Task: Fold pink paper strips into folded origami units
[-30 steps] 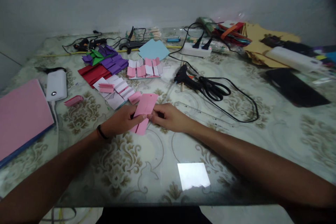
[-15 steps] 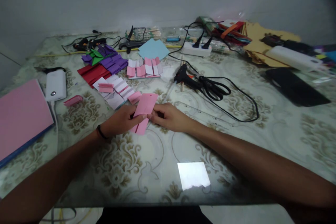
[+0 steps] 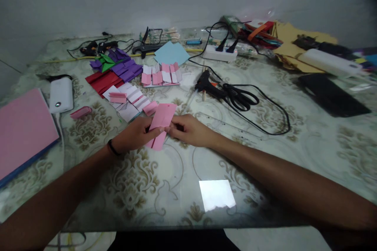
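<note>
A pink paper strip (image 3: 163, 116) is held between both hands above the patterned table. My left hand (image 3: 140, 133) pinches its left edge, thumb on top. My right hand (image 3: 186, 130) grips its right edge, with thumb and fingers pressed together; the fingers behind the paper are hidden. Just behind my left hand lie folded white and pink papers (image 3: 134, 100) and a small pink folded piece (image 3: 150, 108). Another small pink folded piece (image 3: 81, 112) rests farther left.
A black glue gun (image 3: 209, 85) with coiled cable lies behind my right hand, near a clear ruler (image 3: 229, 126). At left are a white power bank (image 3: 61, 95) and pink sheets (image 3: 26, 131). A black phone-like slab (image 3: 332, 95) lies right.
</note>
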Motion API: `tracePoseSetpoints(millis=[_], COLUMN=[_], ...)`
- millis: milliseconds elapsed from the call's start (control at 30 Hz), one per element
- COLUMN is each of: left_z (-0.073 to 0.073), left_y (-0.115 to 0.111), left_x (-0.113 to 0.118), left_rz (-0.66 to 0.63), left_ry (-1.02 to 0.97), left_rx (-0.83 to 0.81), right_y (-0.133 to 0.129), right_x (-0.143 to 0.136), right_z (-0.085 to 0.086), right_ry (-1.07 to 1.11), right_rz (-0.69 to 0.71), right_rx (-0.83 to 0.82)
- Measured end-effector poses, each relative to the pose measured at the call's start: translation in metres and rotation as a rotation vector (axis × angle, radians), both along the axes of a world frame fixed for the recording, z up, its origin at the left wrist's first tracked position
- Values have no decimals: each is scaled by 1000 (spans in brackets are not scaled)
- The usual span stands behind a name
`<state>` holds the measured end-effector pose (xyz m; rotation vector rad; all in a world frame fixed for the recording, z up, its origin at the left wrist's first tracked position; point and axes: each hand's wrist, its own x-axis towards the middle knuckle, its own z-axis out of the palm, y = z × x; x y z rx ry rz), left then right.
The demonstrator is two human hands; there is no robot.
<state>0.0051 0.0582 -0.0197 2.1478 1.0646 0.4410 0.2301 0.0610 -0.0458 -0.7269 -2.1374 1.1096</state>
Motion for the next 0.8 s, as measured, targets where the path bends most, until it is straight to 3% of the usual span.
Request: tracePoseSetpoints(millis=[800], left_z=[2], left_y=[0], left_x=[1], left_rz=[14], left_ry=[25], left_rx=[-5], right_y=[0], right_x=[1], right_z=[1], right_ry=[-30], right_rz=[-4], right_rx=[-6])
